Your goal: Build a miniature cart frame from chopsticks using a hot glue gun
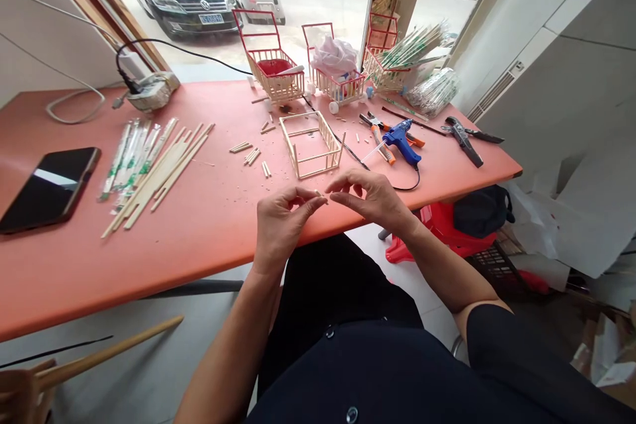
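Just past the table's front edge, my left hand pinches a short wooden stick piece between thumb and forefinger. My right hand is close beside it, thumb and fingertips drawn together in a pinch; whatever is between them is too small to make out. Behind the hands stands a small open frame of wooden sticks. Short cut stick pieces lie left of the frame. To its right, a blue glue gun rests by orange-handled pliers.
Three small stick-built carts, including one with a red basin, stand along the window. Long sticks, wrapped chopsticks and a phone lie left. A dark cutter tool lies right. A red stool stands below.
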`<state>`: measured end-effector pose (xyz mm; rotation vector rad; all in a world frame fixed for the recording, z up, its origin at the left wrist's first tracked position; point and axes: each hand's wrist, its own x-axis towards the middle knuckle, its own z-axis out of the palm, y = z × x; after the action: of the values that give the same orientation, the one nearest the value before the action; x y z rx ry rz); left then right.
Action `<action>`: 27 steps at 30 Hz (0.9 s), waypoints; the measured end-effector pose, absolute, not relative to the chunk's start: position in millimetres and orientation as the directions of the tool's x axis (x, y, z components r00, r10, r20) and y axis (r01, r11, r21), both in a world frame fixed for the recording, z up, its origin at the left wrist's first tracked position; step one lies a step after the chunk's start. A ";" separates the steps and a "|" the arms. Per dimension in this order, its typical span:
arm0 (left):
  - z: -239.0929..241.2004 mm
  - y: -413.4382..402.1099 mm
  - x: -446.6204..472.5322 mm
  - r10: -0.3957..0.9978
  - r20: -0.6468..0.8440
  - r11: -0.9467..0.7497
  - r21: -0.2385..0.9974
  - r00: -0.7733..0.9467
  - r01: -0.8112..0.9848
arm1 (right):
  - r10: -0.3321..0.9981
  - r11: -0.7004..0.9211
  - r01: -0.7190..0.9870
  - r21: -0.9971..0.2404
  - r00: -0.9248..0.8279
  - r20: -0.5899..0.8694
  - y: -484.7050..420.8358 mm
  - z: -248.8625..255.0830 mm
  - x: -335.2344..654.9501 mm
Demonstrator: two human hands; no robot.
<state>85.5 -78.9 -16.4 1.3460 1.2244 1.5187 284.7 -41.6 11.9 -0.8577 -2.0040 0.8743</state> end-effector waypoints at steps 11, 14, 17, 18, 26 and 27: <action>-5.7 -81.7 77.1 0.976 0.211 -0.217 0.969 0.062 0.116 | 0.778 0.387 0.233 -0.892 -0.602 0.180 -34.8 10.8 293.4; -2.8 -83.2 76.5 0.976 0.191 -0.205 0.968 0.103 0.143 | 0.764 0.380 0.221 -0.898 -0.623 0.170 -33.7 6.8 294.9; -0.5 -82.5 76.4 0.978 0.166 -0.184 0.971 0.123 0.152 | 0.754 0.374 0.199 -0.906 -0.633 0.172 -33.6 5.9 295.0; 0.5 -81.9 76.4 0.980 0.156 -0.175 0.973 0.126 0.153 | 0.751 0.375 0.195 -0.906 -0.636 0.175 -33.4 6.1 295.0; 7.0 -76.2 76.7 0.981 0.064 -0.094 0.983 0.182 0.161 | 0.695 0.342 0.180 -0.922 -0.709 0.120 -28.2 9.3 300.2; 6.8 -75.6 77.3 0.981 0.051 -0.081 0.984 0.187 0.160 | 0.688 0.337 0.175 -0.925 -0.717 0.115 -27.8 9.9 301.0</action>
<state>77.3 -75.6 6.8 1.4620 1.1584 1.0351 301.0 -27.8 9.9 -0.7545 -2.1114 1.3704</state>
